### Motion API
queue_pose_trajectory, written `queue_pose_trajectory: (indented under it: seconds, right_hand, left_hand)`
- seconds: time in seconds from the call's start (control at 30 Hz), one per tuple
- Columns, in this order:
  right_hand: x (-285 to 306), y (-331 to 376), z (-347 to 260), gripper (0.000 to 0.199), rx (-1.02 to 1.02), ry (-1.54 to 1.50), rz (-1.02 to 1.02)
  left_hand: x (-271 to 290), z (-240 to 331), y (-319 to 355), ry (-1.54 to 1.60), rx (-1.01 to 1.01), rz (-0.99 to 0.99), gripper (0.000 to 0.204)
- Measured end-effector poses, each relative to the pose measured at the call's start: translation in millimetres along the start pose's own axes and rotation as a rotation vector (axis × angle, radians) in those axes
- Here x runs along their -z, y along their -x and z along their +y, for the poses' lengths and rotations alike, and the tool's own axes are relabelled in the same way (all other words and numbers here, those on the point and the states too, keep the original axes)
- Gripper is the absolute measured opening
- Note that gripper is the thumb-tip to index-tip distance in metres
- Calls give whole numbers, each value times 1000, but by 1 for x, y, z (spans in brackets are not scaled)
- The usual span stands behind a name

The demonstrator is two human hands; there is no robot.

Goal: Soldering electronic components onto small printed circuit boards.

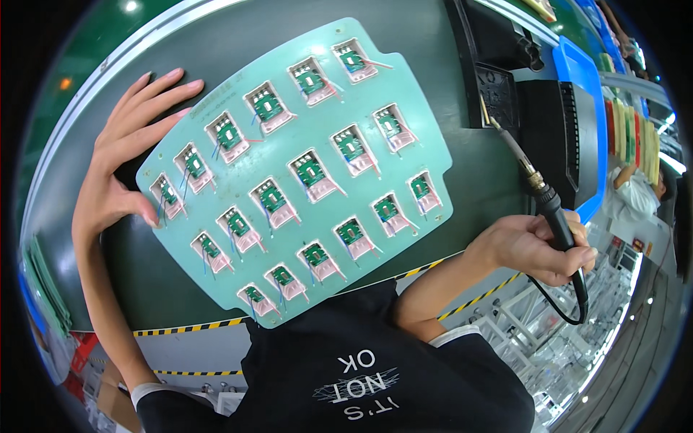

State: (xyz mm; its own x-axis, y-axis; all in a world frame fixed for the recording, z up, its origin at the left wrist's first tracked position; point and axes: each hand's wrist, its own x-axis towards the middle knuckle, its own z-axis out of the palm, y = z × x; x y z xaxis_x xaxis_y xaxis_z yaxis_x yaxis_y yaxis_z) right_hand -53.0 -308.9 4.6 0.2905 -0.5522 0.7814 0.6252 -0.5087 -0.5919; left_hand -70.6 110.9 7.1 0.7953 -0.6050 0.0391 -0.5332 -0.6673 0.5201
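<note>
A large pale green fixture plate (pixel 299 133) lies at an angle on the bench. Its several pockets each hold a small green circuit board (pixel 268 107) in a pale housing, with thin blue and red wires coming out. My left hand (pixel 126 148) is at the plate's left end, fingers stretched apart, the thumb tip against its edge. Out to the right, my right hand (pixel 538 245) is wrapped round the black handle of a soldering iron (pixel 543 189). Its metal tip points up and away, over the black holder and apart from the plate.
Beyond the iron's tip stands a black soldering stand (pixel 498 90). A black box (pixel 552 137) sits by a blue tray (pixel 600 130) at the right. The iron's cord (pixel 552 307) loops below my right hand. Yellow-black tape (pixel 189 328) marks the dark green bench's near edge.
</note>
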Motion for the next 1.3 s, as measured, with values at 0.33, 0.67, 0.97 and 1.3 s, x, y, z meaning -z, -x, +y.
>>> queue_pose_trajectory:
  seconds: [0.33,0.67,0.97,1.3]
  right_hand:
    - [8,-1,6,31,-12,-49,-62]
    - [10,-1,6,30,-16,-38,-58]
    - [6,1,4,30,-53,-40,-55]
    - [4,1,8,32,-44,-32,-73]
  left_hand:
    - [4,-2,0,-42,21,-76,102]
    - [1,-3,2,-71,35,-80,105]
    - [6,1,4,-93,55,-102,102]
    - [3,-6,2,-86,11,-84,100]
